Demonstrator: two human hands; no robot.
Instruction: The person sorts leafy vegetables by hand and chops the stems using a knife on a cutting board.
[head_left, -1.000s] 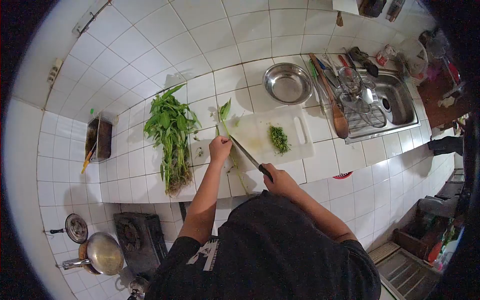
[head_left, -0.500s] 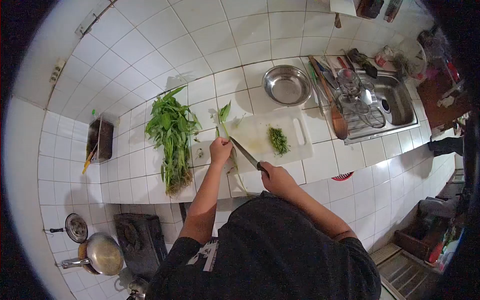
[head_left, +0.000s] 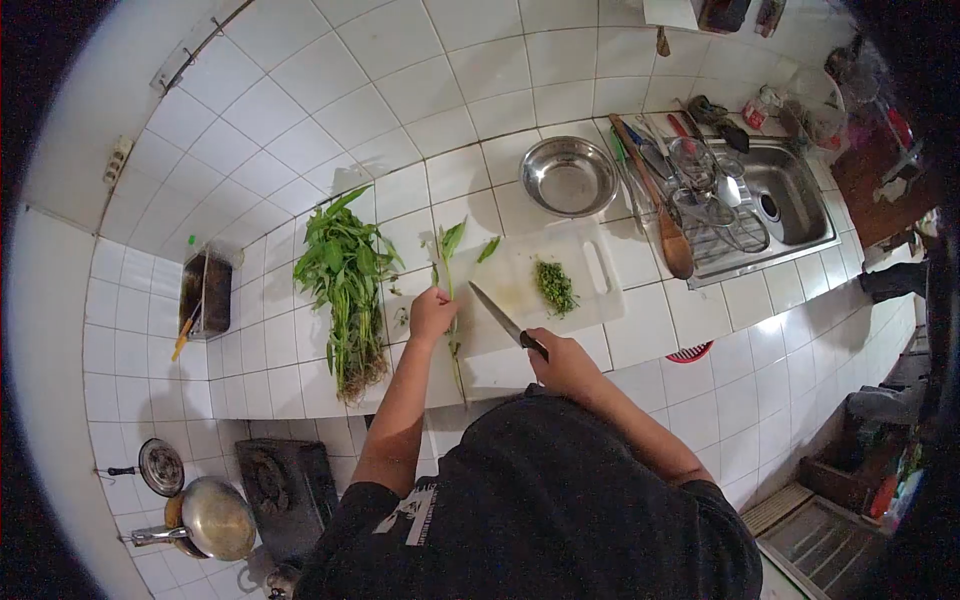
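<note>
My left hand (head_left: 433, 314) is closed around a leafy green stalk (head_left: 449, 245), whose leaves point to the wall and whose stem runs down to the counter's front edge. In my right hand (head_left: 566, 361) is a kitchen knife (head_left: 500, 314), gripped by its dark handle. Its blade lies over the white cutting board (head_left: 590, 308), with the tip a little right of the stalk. A loose leaf (head_left: 488, 249) rests at the board's upper left edge. Finely chopped greens (head_left: 555, 288) form a small pile on the board. Left of my left hand lies a big bunch of leafy greens (head_left: 345, 260) with roots.
A steel bowl (head_left: 569, 177) stands behind the board. To the right, a wooden spatula (head_left: 675, 250) and several utensils lie beside the sink (head_left: 780, 200). A stove (head_left: 285, 490) and a hanging pan (head_left: 220, 518) are at lower left.
The knife blade has come away from the stalk. A separate leaf now lies at the board's edge. My left hand has shifted slightly left and toward me with the stalk.
</note>
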